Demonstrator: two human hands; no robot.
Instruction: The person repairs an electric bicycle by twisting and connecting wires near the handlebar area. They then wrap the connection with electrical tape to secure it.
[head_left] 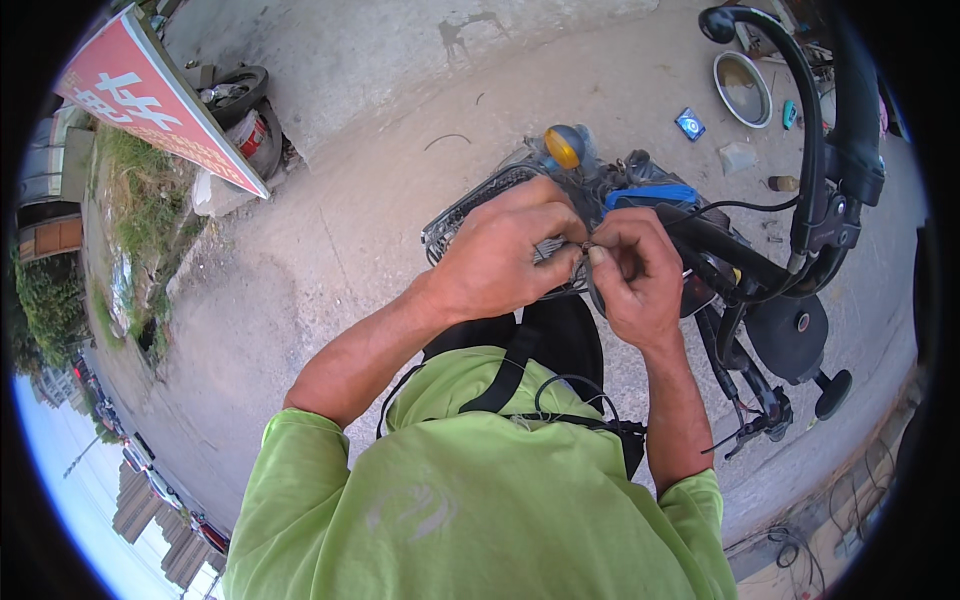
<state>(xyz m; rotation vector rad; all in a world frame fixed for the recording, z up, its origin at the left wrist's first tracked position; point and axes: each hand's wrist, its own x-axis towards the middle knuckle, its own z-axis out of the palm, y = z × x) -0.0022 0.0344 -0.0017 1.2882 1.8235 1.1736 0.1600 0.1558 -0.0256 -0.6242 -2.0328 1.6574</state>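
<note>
Here's the left hand (505, 250), fingertips pinched together, meeting the right hand (640, 280), thumb and forefinger closed too, on a small dark piece (587, 246) at centre. Just past them, the wire basket's (468, 198) edge pokes out; black handlebar (806, 130) crowds the right, while bare concrete (280, 265) opens leftward toward a red signboard (160, 105). Fingers cover most of that piece, its kind unclear; the left hand masks part of the basket.
</note>
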